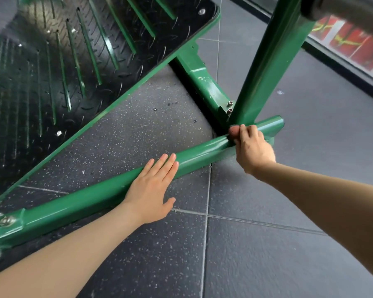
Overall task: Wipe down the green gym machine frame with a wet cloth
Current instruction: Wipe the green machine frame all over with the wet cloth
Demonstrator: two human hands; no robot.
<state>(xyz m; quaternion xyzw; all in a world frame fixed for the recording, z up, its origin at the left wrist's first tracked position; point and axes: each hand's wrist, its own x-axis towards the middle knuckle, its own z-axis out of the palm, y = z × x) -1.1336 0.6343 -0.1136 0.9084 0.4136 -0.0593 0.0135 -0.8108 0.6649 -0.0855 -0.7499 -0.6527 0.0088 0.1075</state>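
The green gym machine frame has a low round base tube (84, 203) running from lower left to right of centre, an upright post (271, 59) and a rear beam (205, 82) that meet at a joint. My left hand (153, 188) lies flat on the base tube, fingers spread, holding nothing. My right hand (251, 145) is closed on a small brownish-red cloth (233, 131), pressing it against the base tube at the foot of the post. Most of the cloth is hidden inside the fist.
A black tread-plate footplate (73, 61) with green ribs tilts up at the left. Dark speckled rubber floor tiles (256, 244) surround the frame. A grey metal bar (349, 11) crosses the top right. Two bolts (230, 106) stand by the joint.
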